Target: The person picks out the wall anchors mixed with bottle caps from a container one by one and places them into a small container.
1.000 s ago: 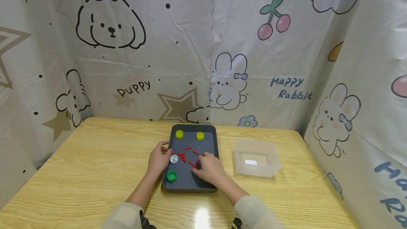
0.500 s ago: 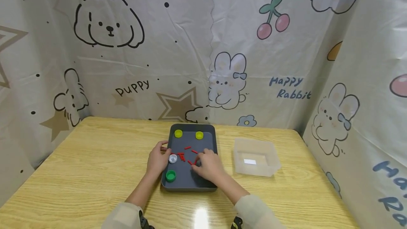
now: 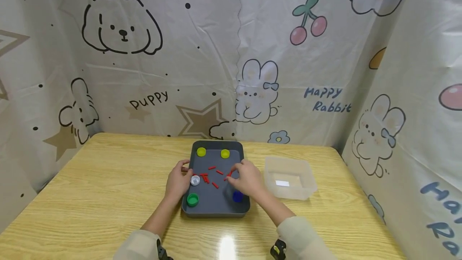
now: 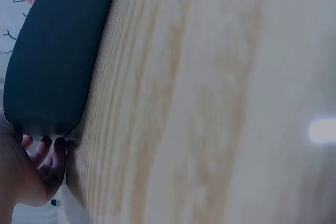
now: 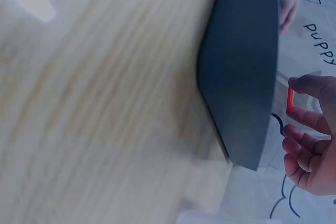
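Note:
A dark grey tray [image 3: 214, 205] lies on the table. My left hand [image 3: 177, 182] grips its left side, thumb at the rim, fingers curled against the outer wall in the left wrist view. Over the tray's right part, my right hand [image 3: 250, 177] pinches a small red stick [image 5: 290, 99] between thumb and index finger, raised above the rim. Several more red sticks [image 3: 205, 179] are scattered mid-tray. Round caps sit along the tray's sides: white [image 3: 195, 180] by my left thumb, green [image 3: 193, 200] near left, blue [image 3: 237, 196] below my right hand, two yellow [image 3: 201, 152] at the far end.
To the right of the tray stands a translucent plastic box [image 3: 290, 177] with a white label. The wooden table [image 3: 119, 183] reaches back to a printed curtain [image 3: 202, 51], which also hangs at both sides.
My right hand has lifted a red stick from the tray and moved slightly right, uncovering the blue cap. My left hand keeps its grip on the tray's side.

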`<state>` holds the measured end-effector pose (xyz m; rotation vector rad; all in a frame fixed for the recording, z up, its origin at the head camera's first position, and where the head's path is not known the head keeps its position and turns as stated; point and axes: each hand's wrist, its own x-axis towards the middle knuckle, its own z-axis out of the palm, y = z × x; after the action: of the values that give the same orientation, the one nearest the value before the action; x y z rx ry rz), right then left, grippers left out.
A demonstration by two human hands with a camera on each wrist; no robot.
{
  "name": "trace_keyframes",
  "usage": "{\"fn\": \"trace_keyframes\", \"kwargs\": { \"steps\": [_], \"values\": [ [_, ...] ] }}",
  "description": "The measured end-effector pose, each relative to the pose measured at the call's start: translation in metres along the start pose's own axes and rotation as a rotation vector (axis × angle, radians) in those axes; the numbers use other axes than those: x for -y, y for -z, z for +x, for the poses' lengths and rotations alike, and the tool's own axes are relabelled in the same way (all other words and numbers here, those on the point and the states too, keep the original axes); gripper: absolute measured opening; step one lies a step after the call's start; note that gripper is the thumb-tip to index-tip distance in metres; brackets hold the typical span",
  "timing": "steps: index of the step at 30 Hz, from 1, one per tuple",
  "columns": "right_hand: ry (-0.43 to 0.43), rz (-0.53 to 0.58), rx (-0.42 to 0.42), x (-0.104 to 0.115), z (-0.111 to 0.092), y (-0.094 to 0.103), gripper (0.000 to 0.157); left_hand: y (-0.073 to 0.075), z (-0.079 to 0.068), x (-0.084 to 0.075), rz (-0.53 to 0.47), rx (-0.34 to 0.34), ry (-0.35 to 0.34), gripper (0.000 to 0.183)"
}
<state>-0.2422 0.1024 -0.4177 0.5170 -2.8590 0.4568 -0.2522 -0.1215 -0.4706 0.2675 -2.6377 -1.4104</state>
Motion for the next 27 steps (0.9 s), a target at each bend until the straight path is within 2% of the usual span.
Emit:
{"fn": "trace_keyframes", "kwargs": {
  "steps": [11, 27],
  "values": [
    [-0.070, 0.024, -0.023, -0.020, 0.000, 0.027, 0.028, 0.000, -0.001, 0.000, 0.001, -0.003, -0.004, 0.039],
    [-0.213, 0.034, -0.035, -0.073, -0.005, 0.048, 0.032, -0.001, 0.001, 0.001, 0.012, -0.001, -0.004, 0.039]
  ]
}}
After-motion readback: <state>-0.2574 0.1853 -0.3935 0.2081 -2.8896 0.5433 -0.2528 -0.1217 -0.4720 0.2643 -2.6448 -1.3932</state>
